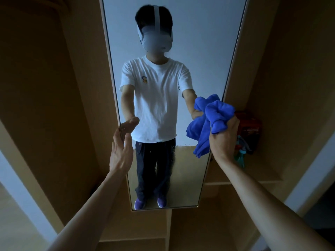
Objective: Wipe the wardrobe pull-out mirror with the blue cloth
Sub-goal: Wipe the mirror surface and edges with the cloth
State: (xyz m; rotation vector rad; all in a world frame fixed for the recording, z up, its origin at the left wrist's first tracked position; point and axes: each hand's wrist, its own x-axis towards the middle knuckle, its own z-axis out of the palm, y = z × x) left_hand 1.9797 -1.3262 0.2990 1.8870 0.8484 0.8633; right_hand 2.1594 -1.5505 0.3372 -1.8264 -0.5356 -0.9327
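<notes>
- Gripping the bunched blue cloth [208,122], right hand [223,136] has its fingers curled round it, at the right edge of the mirror [199,42].
- Left hand [120,153] spread, fingers straight, by mirror's left edge; contact unclear.
- Spray bottle [241,154] and red box [251,125] on shelf beyond.

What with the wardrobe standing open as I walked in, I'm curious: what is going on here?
A person stands facing the wardrobe's pull-out mirror, set to wipe it. The right-hand grip holds a bunched blue cloth at the mirror's right edge; whether the cloth touches the glass is unclear. The left-hand grip is open, fingers straight, by the mirror's left edge. A spray bottle sits on the shelf to the right.
</notes>
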